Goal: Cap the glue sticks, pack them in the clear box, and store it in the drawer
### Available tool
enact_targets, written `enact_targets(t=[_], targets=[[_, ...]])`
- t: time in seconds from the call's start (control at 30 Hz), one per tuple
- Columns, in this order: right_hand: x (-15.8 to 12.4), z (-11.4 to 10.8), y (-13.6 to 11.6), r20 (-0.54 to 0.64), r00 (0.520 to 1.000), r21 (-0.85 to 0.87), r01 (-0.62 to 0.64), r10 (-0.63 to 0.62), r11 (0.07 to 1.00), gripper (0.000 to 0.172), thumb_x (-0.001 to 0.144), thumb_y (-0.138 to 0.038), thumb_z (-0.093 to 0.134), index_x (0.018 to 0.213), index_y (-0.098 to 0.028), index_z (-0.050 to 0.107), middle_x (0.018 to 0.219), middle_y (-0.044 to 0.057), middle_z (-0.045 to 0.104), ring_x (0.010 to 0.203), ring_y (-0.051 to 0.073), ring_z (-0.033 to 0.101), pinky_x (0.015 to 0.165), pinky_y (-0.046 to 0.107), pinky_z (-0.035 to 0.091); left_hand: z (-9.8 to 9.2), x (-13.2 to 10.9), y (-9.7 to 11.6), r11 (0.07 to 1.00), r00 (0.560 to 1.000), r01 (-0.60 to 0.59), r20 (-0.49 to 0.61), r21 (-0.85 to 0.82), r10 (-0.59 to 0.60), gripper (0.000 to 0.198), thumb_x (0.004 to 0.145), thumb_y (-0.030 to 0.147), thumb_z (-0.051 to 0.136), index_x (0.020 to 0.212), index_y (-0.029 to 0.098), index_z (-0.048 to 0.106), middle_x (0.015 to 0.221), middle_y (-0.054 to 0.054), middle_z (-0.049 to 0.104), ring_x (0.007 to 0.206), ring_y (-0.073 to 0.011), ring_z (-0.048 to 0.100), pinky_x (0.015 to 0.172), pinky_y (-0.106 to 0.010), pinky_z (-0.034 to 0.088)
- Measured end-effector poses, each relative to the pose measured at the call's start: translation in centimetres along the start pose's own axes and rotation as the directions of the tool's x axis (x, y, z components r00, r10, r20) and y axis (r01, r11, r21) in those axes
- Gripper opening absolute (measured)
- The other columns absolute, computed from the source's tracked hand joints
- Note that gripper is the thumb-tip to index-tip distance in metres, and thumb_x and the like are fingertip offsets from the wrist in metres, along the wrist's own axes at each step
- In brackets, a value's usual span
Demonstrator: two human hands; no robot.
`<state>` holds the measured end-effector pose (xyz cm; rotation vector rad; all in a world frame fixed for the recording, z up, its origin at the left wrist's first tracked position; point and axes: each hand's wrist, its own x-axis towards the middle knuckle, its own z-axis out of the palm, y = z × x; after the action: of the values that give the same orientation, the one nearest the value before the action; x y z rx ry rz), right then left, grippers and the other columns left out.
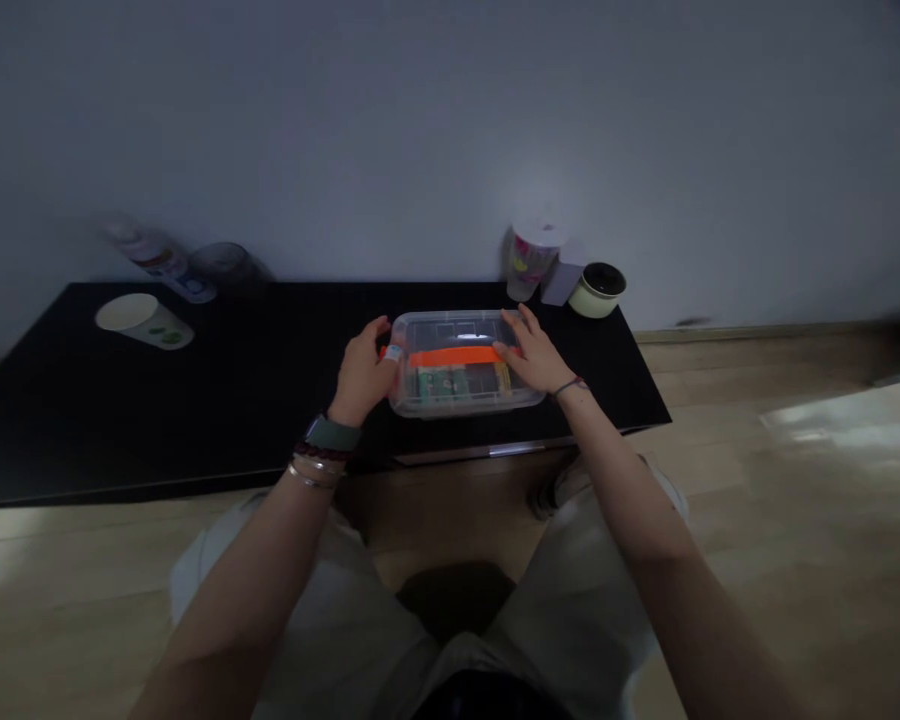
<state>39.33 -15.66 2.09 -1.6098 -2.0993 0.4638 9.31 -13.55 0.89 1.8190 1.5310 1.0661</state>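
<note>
A clear plastic storage box [474, 391] with a closed lid and an orange carrying handle [456, 356] sits near the front edge of the black table. Green and yellow items show dimly through its lid; I cannot make out their kind. My left hand [366, 368] grips the box's left end, thumb along the side near a small pale label. Across the right end lies my right hand [535, 354], its thumb by the handle's end and its fingers over the far right corner, holding the box from that side.
The black table [270, 400] stands against a plain wall. At its left are a paper cup [150, 322], a blurred spray bottle [161, 262] and a dark round container [229, 265]. Back right hold a patterned plastic cup [531, 260], a pale box [562, 283] and a cream jar [598, 291].
</note>
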Motion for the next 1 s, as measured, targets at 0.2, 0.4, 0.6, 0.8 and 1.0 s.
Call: enact_targets(t=[0.2,0.4,0.6,0.8,1.0], targets=[[-0.1,-0.1,-0.5,-0.014,1.000,-0.023,0.011,-0.011,1.000,0.071,0.096,-0.059,0.041,0.153,-0.017,0.034,0.162,0.019,0.019,0.146,0.034,0.030,0.114,0.055,0.033,1.2,0.3,-0.7,0.969,0.987,0.086,0.149,-0.231,-0.052,0.065,0.095,0.048,0.049,0.153,0.022,0.034,0.148,-0.013,0.050,0.141,-0.0318,0.042,0.120,-0.053,0.026],[-0.2,0.3,-0.1,-0.077,0.997,0.016,0.012,-0.010,1.000,0.066,0.096,-0.057,0.041,0.149,-0.019,0.040,0.159,0.019,0.026,0.143,0.032,0.035,0.112,0.053,0.035,1.0,0.5,-1.5,0.960,0.975,0.093,0.222,-0.262,-0.034,0.069,0.095,0.052,0.049,0.154,0.023,0.030,0.153,-0.014,0.044,0.142,-0.0334,0.040,0.120,-0.055,0.022],[-0.4,1.2,1.0,-0.323,0.912,0.054,-0.248,0.252,0.967,0.067,0.095,-0.058,0.039,0.144,-0.011,0.044,0.146,0.023,0.043,0.140,0.030,0.039,0.112,0.048,0.037,1.5,0.7,-1.6,0.961,0.976,0.109,0.211,-0.255,-0.055,0.067,0.095,0.044,0.051,0.153,0.018,0.029,0.153,-0.015,0.041,0.143,-0.0337,0.036,0.121,-0.052,0.021],[-0.5,1.0,0.9,-0.246,0.888,0.118,-0.370,0.389,0.921,0.059,0.093,-0.054,0.044,0.137,-0.015,0.049,0.131,0.020,0.058,0.119,0.031,0.058,0.100,0.050,0.048,1.9,0.8,-1.6,0.954,0.982,0.117,0.179,-0.277,-0.068,0.065,0.093,0.036,0.053,0.151,0.015,0.034,0.144,-0.015,0.050,0.139,-0.0341,0.041,0.120,-0.050,0.024],[-1.2,-0.6,-1.9,-0.320,0.914,-0.090,-0.291,0.249,0.952,0.047,0.093,-0.038,0.043,0.135,-0.018,0.050,0.136,0.017,0.053,0.120,0.034,0.057,0.094,0.050,0.052,2.1,0.8,-2.0,0.942,0.989,0.084,0.143,-0.325,-0.039,0.062,0.090,0.034,0.056,0.148,0.016,0.039,0.134,-0.013,0.058,0.136,-0.0332,0.044,0.119,-0.050,0.027]])
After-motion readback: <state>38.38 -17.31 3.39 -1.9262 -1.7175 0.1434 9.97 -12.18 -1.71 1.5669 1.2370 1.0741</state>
